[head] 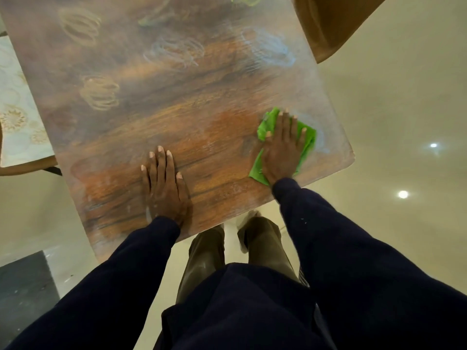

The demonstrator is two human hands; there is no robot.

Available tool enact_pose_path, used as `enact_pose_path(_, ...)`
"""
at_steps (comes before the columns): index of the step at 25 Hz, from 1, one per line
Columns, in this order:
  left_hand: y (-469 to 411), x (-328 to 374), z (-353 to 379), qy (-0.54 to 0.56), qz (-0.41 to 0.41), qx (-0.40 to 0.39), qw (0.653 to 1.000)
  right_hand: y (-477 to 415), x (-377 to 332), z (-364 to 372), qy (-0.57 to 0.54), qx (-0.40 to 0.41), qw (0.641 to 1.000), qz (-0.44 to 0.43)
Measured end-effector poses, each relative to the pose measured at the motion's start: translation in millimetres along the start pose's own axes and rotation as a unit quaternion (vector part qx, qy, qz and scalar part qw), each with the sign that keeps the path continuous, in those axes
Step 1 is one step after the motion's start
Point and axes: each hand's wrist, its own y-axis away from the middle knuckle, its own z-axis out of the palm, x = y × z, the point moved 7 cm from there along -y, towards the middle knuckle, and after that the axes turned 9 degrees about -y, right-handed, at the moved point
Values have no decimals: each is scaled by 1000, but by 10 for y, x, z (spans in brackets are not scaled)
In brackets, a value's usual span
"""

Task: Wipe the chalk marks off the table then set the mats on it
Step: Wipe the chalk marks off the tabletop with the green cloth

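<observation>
A wooden table [177,127] fills the upper middle of the head view. Chalk scribbles mark it: yellowish loops [99,93] at left, another set [79,24] far left, pale blue loops [177,50] in the middle and a blue patch [271,48] at right. My right hand [283,145] presses flat on a green cloth [309,140] near the table's right corner, over smeared chalk. My left hand [164,183] rests flat on the wood near the front edge, holding nothing. A patterned mat [15,117] lies at the left on a chair seat.
A brown chair [328,24] stands at the table's far right corner. Green chalk smears [149,20] show near the far edge. My legs stand at the table's front edge on a glossy pale floor [394,117]. A dark floor mat [25,286] lies at the lower left.
</observation>
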Motion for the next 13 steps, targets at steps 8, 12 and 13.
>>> enact_pose_path(8,-292,869,151,19,76,-1,997,582,81,49,20,-236,835,-497)
enact_pose_path(12,-458,1086,179,-13,107,-5,994,-423,747,-322,1,-95,972,-214)
enact_pose_path(13,-470,1089,190,-16,104,-6,994,-556,798,-348,10,-53,988,-142)
